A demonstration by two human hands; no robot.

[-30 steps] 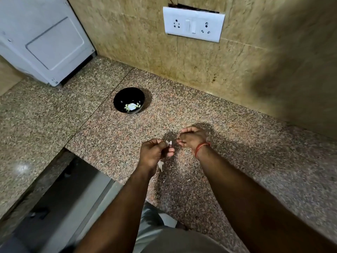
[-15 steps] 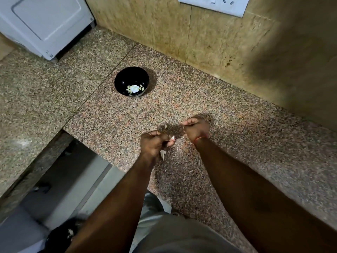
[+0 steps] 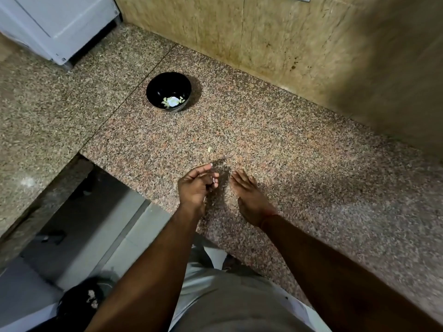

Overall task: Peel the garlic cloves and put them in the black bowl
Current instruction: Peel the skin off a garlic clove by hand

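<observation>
Granite counter (image 3: 275, 149), black bowl (image 3: 168, 92) with peeled cloves, left hand (image 3: 195, 186) pinching garlic clove (image 3: 213, 180) — right hand (image 3: 249, 195) flat, fingers straight

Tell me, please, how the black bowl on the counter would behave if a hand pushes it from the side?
The black bowl looks deep with a narrower base, so a push near its rim may tip it; low down, it would probably slide on the smooth-looking granite counter. It holds only a few garlic cloves, so it is likely light and moves easily.
</observation>
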